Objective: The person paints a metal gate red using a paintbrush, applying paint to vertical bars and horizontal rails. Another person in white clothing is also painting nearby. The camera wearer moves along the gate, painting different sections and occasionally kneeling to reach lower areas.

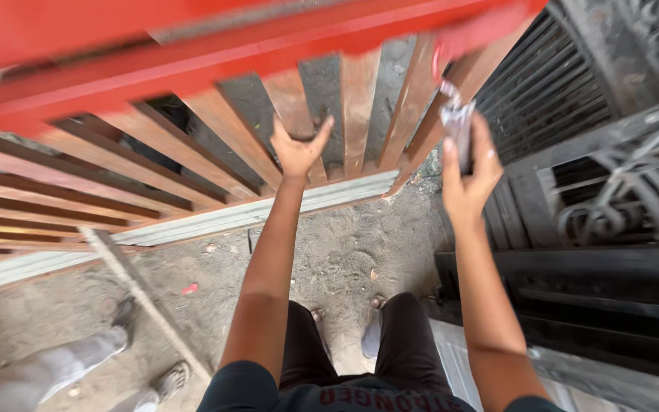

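Red-painted gate [192,69] with brown slats fills the upper left, tilted and blurred. Black ironwork [612,191] is stacked at right. Dirt floor [345,252] below; another person's legs [55,366] at lower left. Left hand [297,149]: grip spread, palm up against a slat [293,103]. Right hand [467,172]: grip pinching a crumpled grey rag [458,122], raised just under the red rail.
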